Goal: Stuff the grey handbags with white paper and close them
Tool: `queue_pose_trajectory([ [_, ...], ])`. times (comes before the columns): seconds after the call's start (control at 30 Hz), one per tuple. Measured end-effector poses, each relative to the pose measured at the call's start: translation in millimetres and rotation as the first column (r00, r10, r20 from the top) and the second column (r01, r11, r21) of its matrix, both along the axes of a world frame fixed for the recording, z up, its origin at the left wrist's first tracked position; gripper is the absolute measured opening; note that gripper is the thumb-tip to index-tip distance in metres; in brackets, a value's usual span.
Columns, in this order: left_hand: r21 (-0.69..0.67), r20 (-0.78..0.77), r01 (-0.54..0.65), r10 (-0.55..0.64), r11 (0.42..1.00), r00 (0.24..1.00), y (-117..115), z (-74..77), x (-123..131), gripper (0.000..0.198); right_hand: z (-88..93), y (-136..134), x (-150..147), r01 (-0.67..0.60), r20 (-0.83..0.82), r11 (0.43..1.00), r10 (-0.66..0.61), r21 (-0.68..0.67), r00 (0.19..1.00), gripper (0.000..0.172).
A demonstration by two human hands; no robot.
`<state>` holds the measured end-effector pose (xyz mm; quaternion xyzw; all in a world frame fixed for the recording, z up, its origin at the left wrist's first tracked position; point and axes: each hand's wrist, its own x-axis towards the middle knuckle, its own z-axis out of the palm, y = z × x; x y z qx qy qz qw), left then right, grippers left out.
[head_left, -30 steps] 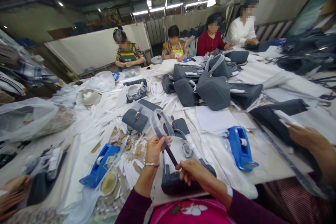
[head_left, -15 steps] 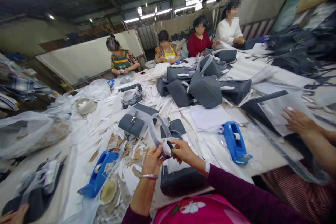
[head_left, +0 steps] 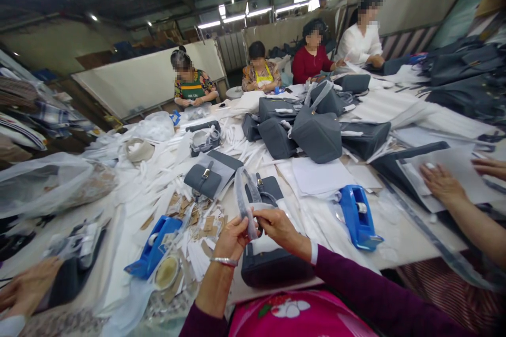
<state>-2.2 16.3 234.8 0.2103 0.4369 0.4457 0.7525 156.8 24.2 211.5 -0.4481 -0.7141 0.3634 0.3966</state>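
Both of my hands are at a dark grey bag strap (head_left: 241, 189), which is wrapped in pale translucent film and stands up in a loop. My left hand (head_left: 231, 242) pinches the strap's lower end between thumb and fingers. From the other side, my right hand (head_left: 276, 225) grips the same strap near its end; what its fingertips cover is hidden. Below my hands a dark grey handbag (head_left: 272, 269) lies at the table's front edge with white paper over it. Behind the strap is a grey flap with a buckle (head_left: 260, 182).
Blue tape dispensers stand left (head_left: 154, 245) and right (head_left: 359, 218). Cardboard tags (head_left: 209, 224) and white paper strips lie left of my hands. A pile of grey bags (head_left: 316, 131) is at mid-table. Co-workers' hands (head_left: 443, 184) work at the right and left edges; several people sit opposite.
The view has shifted slightly. The strap loop has turned to stand narrower and more upright in my hands. At right, a co-worker's second hand has come onto the white sheet.
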Motion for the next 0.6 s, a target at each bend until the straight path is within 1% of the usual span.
queue_pose_trajectory([
  [0.03,0.017,-0.012,-0.023,0.023,1.0,1.0,-1,-1.3,1,0.039,1.3,-1,1,0.036,-0.063,0.998,-0.04,-0.056,0.997,0.023],
  [0.1,0.074,-0.049,-0.087,0.09,0.993,0.995,-4,-5.9,5,0.04,4.4,-3,2,0.14,-0.148,0.979,-0.162,-0.148,0.976,0.017],
  [0.13,0.113,-0.073,-0.118,0.127,0.986,0.989,-6,-9.0,8,0.038,5.8,-5,3,0.187,-0.163,0.968,-0.214,-0.169,0.963,0.017],
  [0.17,0.155,-0.099,-0.145,0.161,0.977,0.982,-7,-12.6,12,0.036,6.7,-6,2,0.206,-0.167,0.962,-0.237,-0.181,0.957,0.022],
  [0.23,0.24,-0.152,-0.178,0.218,0.954,0.964,-10,-20.5,19,0.032,6.9,-9,0,0.163,-0.168,0.962,-0.202,-0.221,0.965,0.033],
  [0.3,0.308,-0.197,-0.185,0.253,0.933,0.947,-12,-28.5,27,0.031,5.1,-11,-6,0.11,-0.179,0.951,-0.167,-0.29,0.97,0.035],
  [0.33,0.33,-0.221,-0.19,0.271,0.925,0.937,-13,-32.3,30,0.031,3.9,-12,-10,0.118,-0.184,0.94,-0.183,-0.319,0.966,0.034],
  [0.37,0.343,-0.248,-0.199,0.292,0.918,0.924,-14,-35.7,34,0.032,2.8,-13,-14,0.152,-0.185,0.93,-0.223,-0.336,0.957,0.034],
  [0.47,0.364,-0.31,-0.231,0.351,0.902,0.884,-17,-43.2,42,0.033,1.2,-14,-23,0.256,-0.189,0.906,-0.332,-0.338,0.924,0.032],
  [0.53,0.397,-0.312,-0.222,0.358,0.891,0.88,-20,-44.5,47,0.033,1.0,-14,-25,0.27,-0.206,0.905,-0.348,-0.328,0.915,0.029],
  [0.6,0.434,-0.283,-0.198,0.342,0.879,0.896,-24,-42.4,49,0.034,0.2,-13,-24,0.259,-0.23,0.911,-0.34,-0.321,0.912,0.027],
])
